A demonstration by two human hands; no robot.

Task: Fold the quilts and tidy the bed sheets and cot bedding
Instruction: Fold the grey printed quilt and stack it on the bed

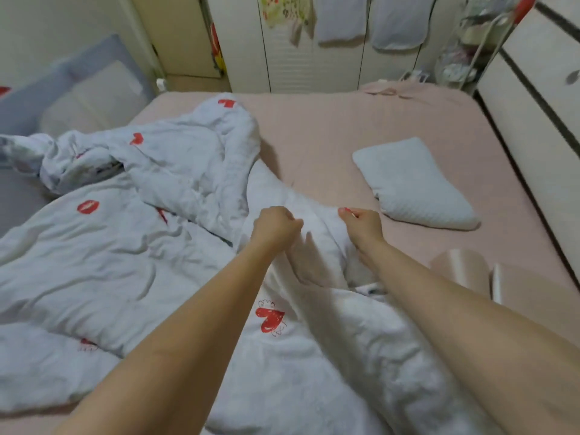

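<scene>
A white quilt (pixel 125 255) printed with red lips and hearts lies crumpled over the left and near part of the bed, on a pink sheet (pixel 345 127). My left hand (pixel 274 226) is closed in a fist on a raised fold of the quilt near the bed's middle. A short way to its right, my right hand (pixel 361 222) pinches the same fold at its edge. Between both hands the fabric stands up in a ridge. A small pale blue pillow (pixel 414 183) rests on the sheet just right of my right hand.
A grey cot mattress with a pale pillow (pixel 91 98) adjoins the bed at far left. White wardrobe doors (pixel 295 61) with hanging cloths stand behind the bed. A white drawer unit (pixel 539 89) borders the right side. A shiny pink pillow (pixel 464 271) lies at near right.
</scene>
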